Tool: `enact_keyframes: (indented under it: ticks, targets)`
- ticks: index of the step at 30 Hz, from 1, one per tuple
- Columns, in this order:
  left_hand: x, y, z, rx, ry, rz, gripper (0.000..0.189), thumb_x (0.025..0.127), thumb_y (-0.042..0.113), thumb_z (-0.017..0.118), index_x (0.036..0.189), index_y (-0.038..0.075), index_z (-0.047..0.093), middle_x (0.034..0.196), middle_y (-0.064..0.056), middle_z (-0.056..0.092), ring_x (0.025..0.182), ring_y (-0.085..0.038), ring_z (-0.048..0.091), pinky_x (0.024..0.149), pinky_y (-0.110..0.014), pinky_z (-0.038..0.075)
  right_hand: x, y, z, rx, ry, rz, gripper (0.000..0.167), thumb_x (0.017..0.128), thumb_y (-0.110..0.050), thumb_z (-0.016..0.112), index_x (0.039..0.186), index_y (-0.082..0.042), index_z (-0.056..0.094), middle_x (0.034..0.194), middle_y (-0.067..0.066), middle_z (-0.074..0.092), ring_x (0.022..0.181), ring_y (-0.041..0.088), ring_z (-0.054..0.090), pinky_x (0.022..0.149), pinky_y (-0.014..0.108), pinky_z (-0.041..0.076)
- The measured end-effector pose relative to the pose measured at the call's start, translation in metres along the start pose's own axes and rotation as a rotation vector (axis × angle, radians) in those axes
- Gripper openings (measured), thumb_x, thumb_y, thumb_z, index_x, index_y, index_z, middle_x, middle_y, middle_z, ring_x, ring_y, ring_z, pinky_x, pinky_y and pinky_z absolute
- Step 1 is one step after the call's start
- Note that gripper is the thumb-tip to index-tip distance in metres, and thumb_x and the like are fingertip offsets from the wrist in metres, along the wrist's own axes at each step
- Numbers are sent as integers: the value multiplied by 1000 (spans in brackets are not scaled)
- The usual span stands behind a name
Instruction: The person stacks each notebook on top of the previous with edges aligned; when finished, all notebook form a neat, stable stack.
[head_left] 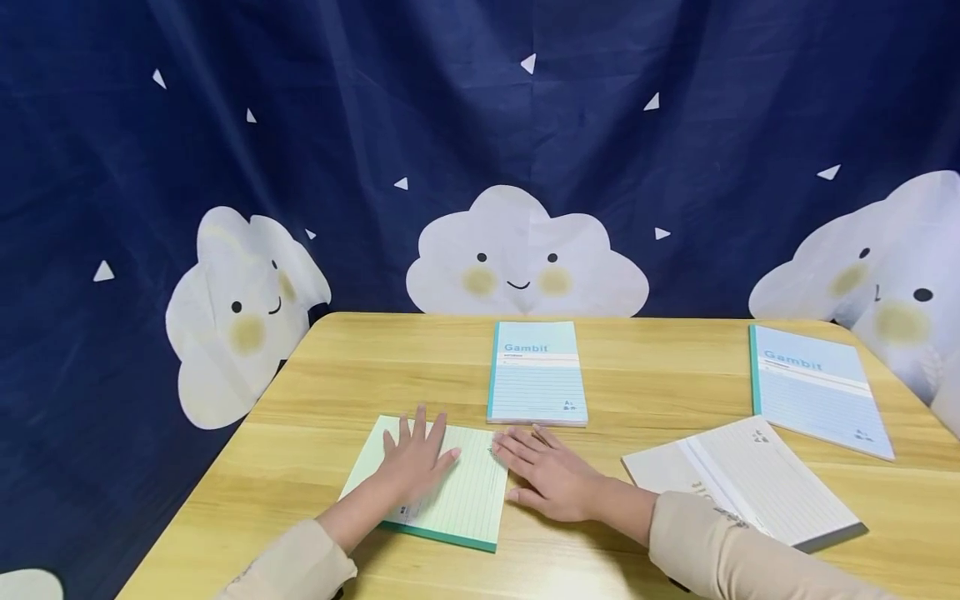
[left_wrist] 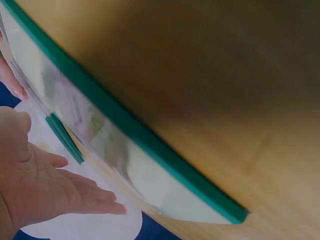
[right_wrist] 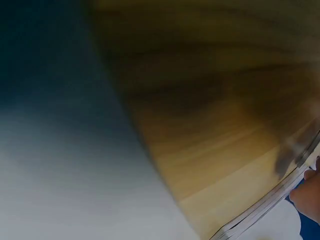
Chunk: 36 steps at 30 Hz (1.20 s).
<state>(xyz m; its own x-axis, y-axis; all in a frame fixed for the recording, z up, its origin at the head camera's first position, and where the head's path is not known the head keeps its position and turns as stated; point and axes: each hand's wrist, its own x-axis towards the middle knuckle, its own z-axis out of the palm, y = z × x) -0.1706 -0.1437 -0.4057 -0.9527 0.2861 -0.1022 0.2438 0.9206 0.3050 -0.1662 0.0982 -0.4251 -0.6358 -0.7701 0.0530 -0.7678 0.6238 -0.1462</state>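
Observation:
A pale green lined notebook (head_left: 476,496) with a green spine along its near edge lies at the left front of the table. My left hand (head_left: 415,468) rests on its cover with fingers spread. At the notebook's right edge is my right hand (head_left: 553,482), fingers straight and fingertips at the upper right corner; whether they press on it I cannot tell. The left wrist view shows the notebook's green spine (left_wrist: 125,125) close up, beside the left hand (left_wrist: 45,190). Only a bit of the right hand (right_wrist: 307,197) appears in the right wrist view.
A blue Gambit notebook (head_left: 536,383) lies at the back middle, another blue notebook (head_left: 817,400) at the back right. A whitish notebook with a grey spine (head_left: 787,479) lies askew near the right forearm. Behind the wooden table (head_left: 375,358) hangs a navy cloud-patterned curtain (head_left: 360,100).

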Motion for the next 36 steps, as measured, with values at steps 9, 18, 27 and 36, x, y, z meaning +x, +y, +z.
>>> enact_keyframes:
  ticks: [9,18,27,36]
  targets:
    - [-13,-8,11,12,-56,-35,62,98,42,36,144,2,28,149,-34,14,134,-58,9,98,-76,8,1,-3,6,-8,-52,-4,59,98,-43,36,147,-11,26,153,5,25,142,25,22,113,49,21]
    - [-10,-12,15,6,-44,0,62,98,42,35,145,2,27,149,-34,13,134,-58,7,101,-74,7,3,-3,7,-40,-13,-30,58,98,-43,38,145,-9,33,150,7,32,140,26,26,111,50,24]
    - [2,-28,13,15,-27,55,59,100,40,33,146,4,26,151,-29,11,138,-52,4,105,-69,4,10,-12,6,-22,-98,9,62,98,-46,35,147,-11,26,154,7,23,143,23,18,114,48,19]
    - [20,-47,11,93,-29,121,64,97,48,33,148,11,22,154,-20,11,140,-46,3,110,-63,4,15,-19,6,-25,-101,0,61,97,-47,34,147,-13,26,154,6,23,143,21,19,114,48,19]
